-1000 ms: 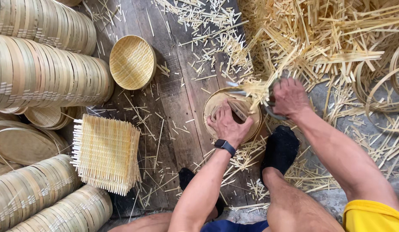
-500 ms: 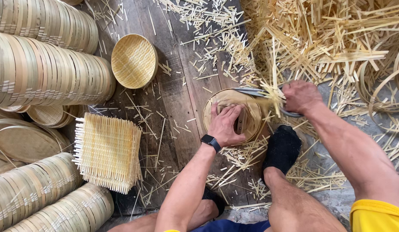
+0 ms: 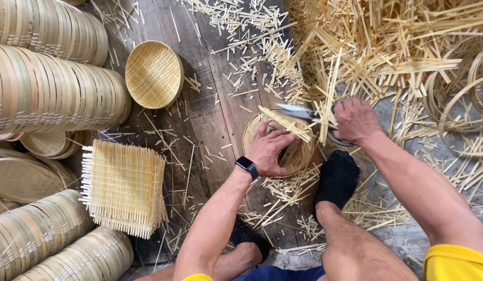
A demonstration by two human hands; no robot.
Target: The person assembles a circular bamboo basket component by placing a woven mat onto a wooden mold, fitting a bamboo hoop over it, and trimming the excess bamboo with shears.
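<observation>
– Where is the round bamboo basket [image 3: 298,153]?
– Just right of centre, on the plank floor [image 3: 210,119]; the left hand [image 3: 267,151] lies spread inside it, pressing it down.
– And the other hand?
– The right hand [image 3: 356,119] is closed around the scissors [image 3: 304,113], blades over the basket's upper rim among protruding strips; a finished basket [image 3: 153,74] sits upper left; a stack of woven mats [image 3: 124,187] lower left.

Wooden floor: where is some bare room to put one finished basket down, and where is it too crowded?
The barest planks lie between the round woven tray, the stack of square mats and the left hand, with only thin scraps. Right of the right hand, the strip pile covers everything. Basket stacks fill the left side.
</observation>
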